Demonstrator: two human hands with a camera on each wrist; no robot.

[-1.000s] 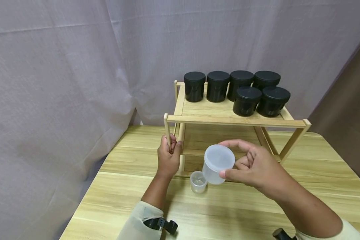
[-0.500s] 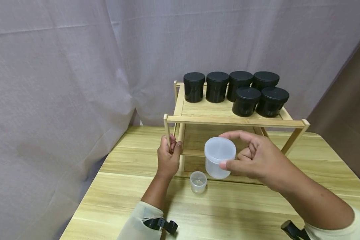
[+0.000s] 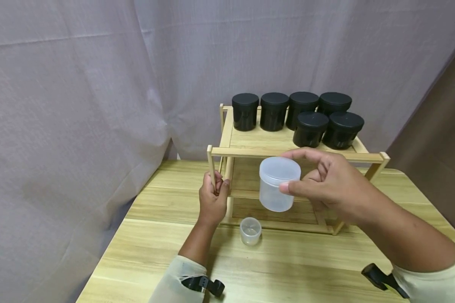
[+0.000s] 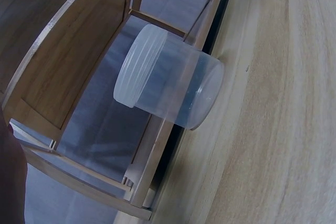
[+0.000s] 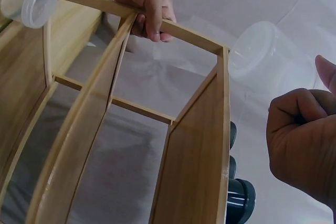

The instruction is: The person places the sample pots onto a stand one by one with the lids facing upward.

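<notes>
My right hand (image 3: 327,183) pinches a frosted clear jar (image 3: 277,195) with a lid between thumb and forefinger, upright in front of the wooden rack's upper front rail. The same jar (image 5: 281,61) shows pale in the right wrist view. At the rack's left side, my left hand (image 3: 213,195) grips the front post of the wooden rack (image 3: 250,150). A smaller clear jar (image 3: 250,231) stands on the table just before the rack; the left wrist view has this jar (image 4: 168,77) close up.
Several black lidded jars (image 3: 274,112) stand on the rack's top shelf, toward the back and right. The rack's lower shelves lie below. A wooden table (image 3: 155,240) carries everything, with a grey curtain (image 3: 98,84) behind.
My right hand has raised the frosted jar from low before the lower shelves up to near the top rail. The left hand keeps its grip on the post.
</notes>
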